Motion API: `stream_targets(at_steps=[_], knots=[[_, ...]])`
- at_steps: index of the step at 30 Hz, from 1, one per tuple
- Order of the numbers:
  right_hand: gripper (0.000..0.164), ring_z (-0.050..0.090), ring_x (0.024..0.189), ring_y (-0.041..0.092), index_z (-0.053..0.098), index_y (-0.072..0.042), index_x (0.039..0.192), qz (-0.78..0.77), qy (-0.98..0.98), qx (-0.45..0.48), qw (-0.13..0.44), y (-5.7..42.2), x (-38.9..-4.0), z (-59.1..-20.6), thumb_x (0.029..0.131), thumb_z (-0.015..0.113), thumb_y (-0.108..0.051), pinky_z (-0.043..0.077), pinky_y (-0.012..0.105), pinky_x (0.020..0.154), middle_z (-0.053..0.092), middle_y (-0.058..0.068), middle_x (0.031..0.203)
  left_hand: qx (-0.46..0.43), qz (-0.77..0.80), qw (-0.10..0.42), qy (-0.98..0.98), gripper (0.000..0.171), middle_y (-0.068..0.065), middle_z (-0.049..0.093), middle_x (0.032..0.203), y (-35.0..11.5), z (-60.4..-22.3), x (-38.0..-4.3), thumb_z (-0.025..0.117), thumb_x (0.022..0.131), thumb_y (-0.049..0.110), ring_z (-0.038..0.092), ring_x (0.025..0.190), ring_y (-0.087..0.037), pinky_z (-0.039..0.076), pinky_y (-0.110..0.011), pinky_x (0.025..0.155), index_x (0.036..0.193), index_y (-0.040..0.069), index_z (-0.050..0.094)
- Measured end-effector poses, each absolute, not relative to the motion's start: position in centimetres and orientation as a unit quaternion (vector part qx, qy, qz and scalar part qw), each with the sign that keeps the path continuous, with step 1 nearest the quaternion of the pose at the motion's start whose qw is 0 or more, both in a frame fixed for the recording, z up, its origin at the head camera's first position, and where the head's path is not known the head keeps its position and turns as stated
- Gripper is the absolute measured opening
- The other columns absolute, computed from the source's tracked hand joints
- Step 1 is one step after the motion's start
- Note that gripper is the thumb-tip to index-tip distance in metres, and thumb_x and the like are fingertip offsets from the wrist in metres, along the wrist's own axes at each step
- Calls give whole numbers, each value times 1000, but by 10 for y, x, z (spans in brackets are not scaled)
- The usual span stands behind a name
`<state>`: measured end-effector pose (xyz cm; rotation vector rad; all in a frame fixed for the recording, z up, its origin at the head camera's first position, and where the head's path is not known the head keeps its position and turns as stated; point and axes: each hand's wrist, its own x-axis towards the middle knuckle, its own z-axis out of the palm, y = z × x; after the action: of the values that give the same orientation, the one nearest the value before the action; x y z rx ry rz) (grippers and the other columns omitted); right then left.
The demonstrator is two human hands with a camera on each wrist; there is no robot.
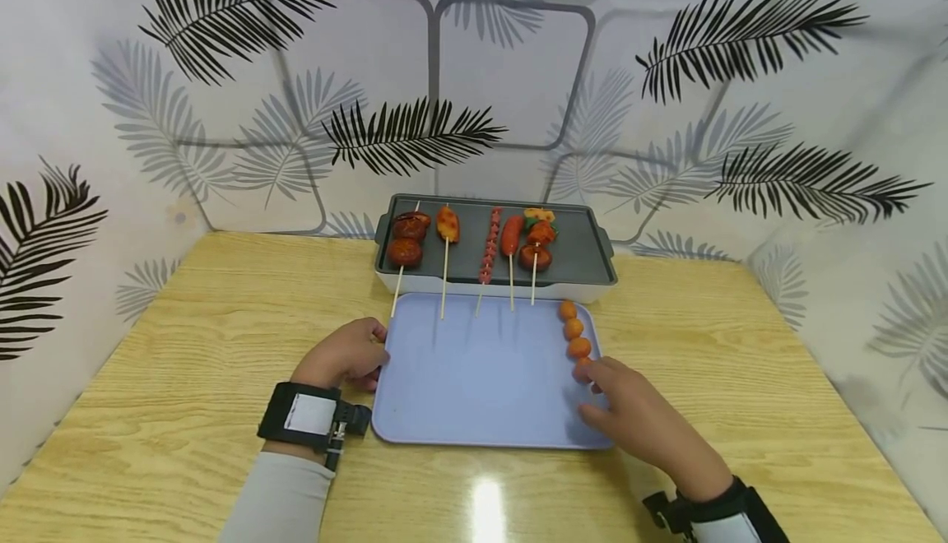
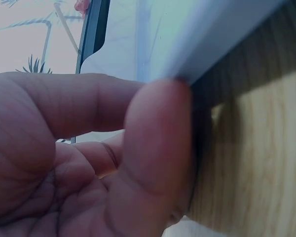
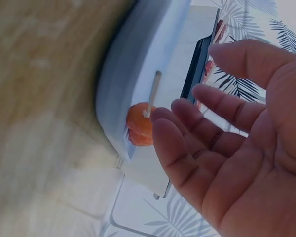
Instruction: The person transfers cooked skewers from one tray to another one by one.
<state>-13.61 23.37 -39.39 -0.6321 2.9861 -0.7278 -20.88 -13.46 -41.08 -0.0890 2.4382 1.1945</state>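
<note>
A pale blue tray [image 1: 481,387] lies on the wooden table. At its left rim is my left hand [image 1: 344,354], with thumb and index finger gripping the edge. In the left wrist view the thumb [image 2: 158,138] presses up against the tray's side. A skewer of round orange balls [image 1: 573,329] lies along the tray's right side. Over its near end hovers my right hand [image 1: 644,420], fingers loosely bent and thumb apart. The right wrist view shows the skewer's bare stick [image 3: 155,91] running free, beside the fingertips and not between them.
Behind the tray stands a dark grill plate [image 1: 581,251] on a white base. Several skewers lie across it: mushroom-like pieces [image 1: 406,252], a golden piece [image 1: 448,224], a thin red strip [image 1: 490,247], a sausage [image 1: 511,234] and a mixed one [image 1: 542,234]. Their sticks overhang the tray.
</note>
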Motion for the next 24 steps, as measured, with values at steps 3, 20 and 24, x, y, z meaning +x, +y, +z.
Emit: stream_targets(at_steps=[3, 20, 24], knots=[[27, 60, 87, 23, 65, -2, 106, -227, 947, -227, -12, 234, -136, -391, 81, 76, -4, 52, 36, 73, 61, 6, 97, -32, 431, 212, 876, 31, -15, 55, 86, -135, -410, -209, 54, 91, -1, 57, 64, -21, 54, -27, 54, 121, -4, 51], [29, 58, 94, 25, 64, -4, 110, -267, 938, -218, -43, 234, -152, -387, 84, 75, -1, 52, 42, 79, 63, 9, 108, -31, 434, 214, 874, 31, -16, 56, 85, -135, -409, -208, 55, 91, -1, 57, 63, -21, 53, -27, 54, 122, -4, 50], [27, 59, 98, 26, 64, -3, 110, -274, 938, -209, -45, 234, -155, -386, 85, 74, -3, 52, 43, 80, 63, 11, 113, -26, 431, 212, 876, 31, -15, 55, 85, -134, -409, -208, 54, 90, -1, 56, 62, -20, 53, -27, 54, 121, -5, 50]])
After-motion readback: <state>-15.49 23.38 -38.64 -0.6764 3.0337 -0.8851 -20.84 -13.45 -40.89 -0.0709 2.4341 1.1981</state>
